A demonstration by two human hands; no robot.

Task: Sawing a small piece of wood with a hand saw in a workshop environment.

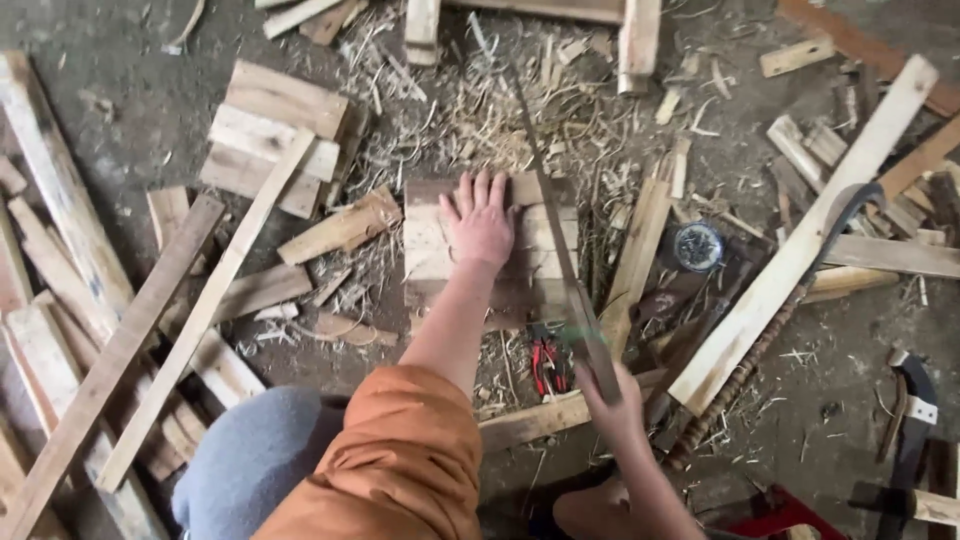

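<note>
My left hand [480, 225] lies flat, fingers spread, pinning the boards [430, 245] at mid-frame; my right hand [612, 398] grips the saw [560, 240] running alongside them.

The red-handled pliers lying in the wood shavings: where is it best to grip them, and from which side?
Probably grip the red-handled pliers around both handles from above: they lie flat among the wood shavings, between the left forearm and the right hand holding the long handsaw.
</note>
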